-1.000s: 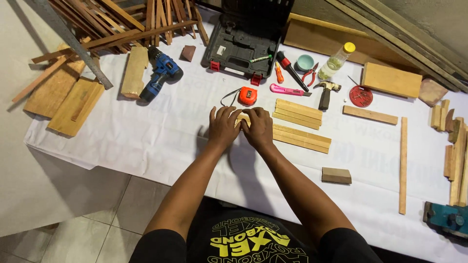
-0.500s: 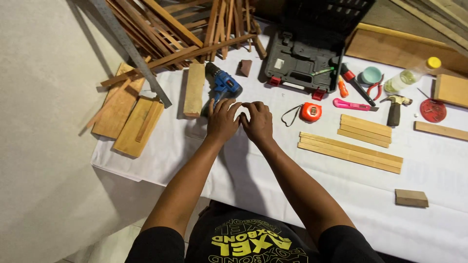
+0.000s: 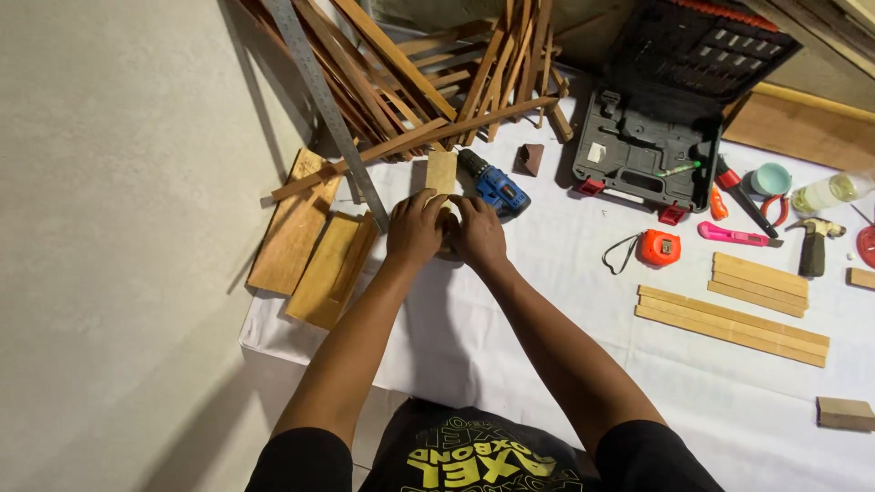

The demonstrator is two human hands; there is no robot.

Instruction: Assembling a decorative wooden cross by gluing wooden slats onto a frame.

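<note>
Left hand (image 3: 415,230) and right hand (image 3: 478,232) curling fingers onto pale wood block (image 3: 442,175), knuckles touching, arms reaching forward, blue drill (image 3: 493,185) lying just right of fingertips

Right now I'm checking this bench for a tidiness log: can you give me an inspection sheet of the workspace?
Surface: table under a white cloth, wooden boards hanging over its left edge.
Job's things: short wooden block, upright against the hands; blue cordless drill beside it.
Clutter: open tool case, orange tape measure, stacked wood strips, hammer, pink utility knife.
Hands: left hand and right hand pressed together on the block.
Cables: nothing seen.
Surroundings: pile of wood slats, metal ruler, pale wall.
</note>
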